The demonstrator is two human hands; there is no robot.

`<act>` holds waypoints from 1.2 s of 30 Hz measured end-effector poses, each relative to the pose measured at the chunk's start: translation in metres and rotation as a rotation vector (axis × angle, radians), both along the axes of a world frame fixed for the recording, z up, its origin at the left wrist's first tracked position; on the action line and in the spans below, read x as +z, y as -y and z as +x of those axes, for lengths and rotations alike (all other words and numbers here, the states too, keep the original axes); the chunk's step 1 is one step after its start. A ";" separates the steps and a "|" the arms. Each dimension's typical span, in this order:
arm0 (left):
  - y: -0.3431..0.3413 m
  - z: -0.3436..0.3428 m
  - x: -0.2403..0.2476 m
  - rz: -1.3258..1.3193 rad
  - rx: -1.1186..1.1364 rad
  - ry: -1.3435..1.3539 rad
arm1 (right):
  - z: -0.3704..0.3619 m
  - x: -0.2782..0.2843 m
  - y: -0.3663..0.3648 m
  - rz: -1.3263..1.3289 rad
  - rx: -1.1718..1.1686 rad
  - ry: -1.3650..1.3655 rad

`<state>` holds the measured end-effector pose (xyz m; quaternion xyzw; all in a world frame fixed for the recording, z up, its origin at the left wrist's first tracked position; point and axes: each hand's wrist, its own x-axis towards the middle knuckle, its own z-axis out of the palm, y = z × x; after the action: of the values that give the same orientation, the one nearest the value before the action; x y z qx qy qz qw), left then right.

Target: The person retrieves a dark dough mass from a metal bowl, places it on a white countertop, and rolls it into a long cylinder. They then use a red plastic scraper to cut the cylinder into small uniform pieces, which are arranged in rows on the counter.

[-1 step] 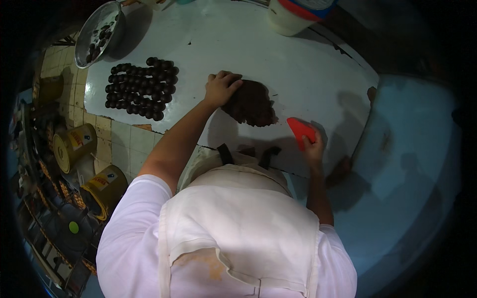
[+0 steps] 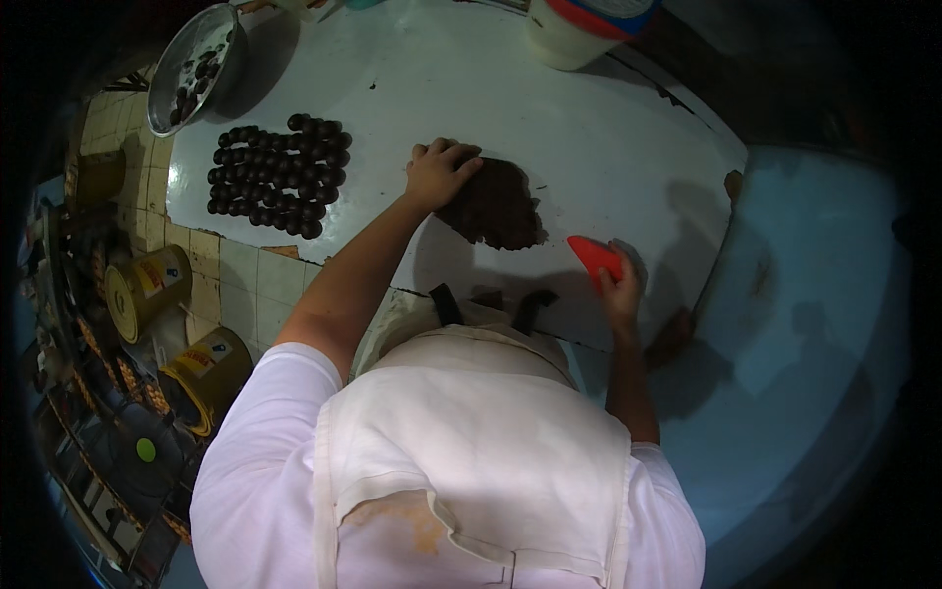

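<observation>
A flattened slab of dark brown dough with a ragged near edge lies on the white table in front of me. My left hand is bent over the slab's far left edge, thumb on the dough and fingers curled; the fingertips are partly hidden. To the right of the slab, my right hand grips a red dough scraper just apart from the dough. Small crumbs lie between scraper and slab. Left of the slab, several dark brown balls stand in rows.
A metal bowl with dark pieces in it stands at the table's far left. At the far right is a white tub with a red and blue top. Yellow buckets stand on the tiled floor at left. The white table has a worn edge.
</observation>
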<state>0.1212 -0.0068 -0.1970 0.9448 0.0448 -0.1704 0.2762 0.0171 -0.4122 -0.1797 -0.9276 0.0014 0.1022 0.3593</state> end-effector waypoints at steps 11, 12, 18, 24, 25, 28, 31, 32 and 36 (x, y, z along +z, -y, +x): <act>0.018 0.027 -0.002 0.062 -0.006 -0.100 | 0.069 -0.049 -0.148 0.332 0.067 -0.263; 0.014 0.025 -0.001 0.030 -0.027 -0.107 | 0.074 -0.059 -0.161 0.282 0.064 -0.207; -0.017 -0.013 -0.004 -0.469 -0.018 0.144 | 0.071 -0.052 -0.177 0.662 0.053 -0.250; 0.009 -0.074 0.024 -0.195 0.136 0.456 | 0.015 -0.040 -0.196 0.442 0.049 0.163; 0.009 -0.080 0.030 -0.137 0.132 0.445 | 0.011 -0.035 -0.198 0.466 0.059 0.142; -0.004 -0.098 0.029 -0.073 -0.016 0.500 | -0.019 -0.033 -0.205 0.521 0.064 0.149; -0.020 -0.118 0.023 -0.092 -0.104 0.293 | -0.042 -0.026 -0.212 0.509 0.114 0.150; -0.025 -0.124 0.021 -0.065 -0.136 0.284 | -0.046 -0.023 -0.215 0.495 0.131 0.149; -0.034 -0.156 0.015 0.013 -0.195 0.278 | -0.065 -0.025 -0.227 0.211 0.222 0.292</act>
<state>-0.0348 0.0270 -0.1816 0.9609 -0.0847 -0.0637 0.2560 -0.0475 -0.1857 -0.2046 -0.8842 -0.1636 0.0053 0.4375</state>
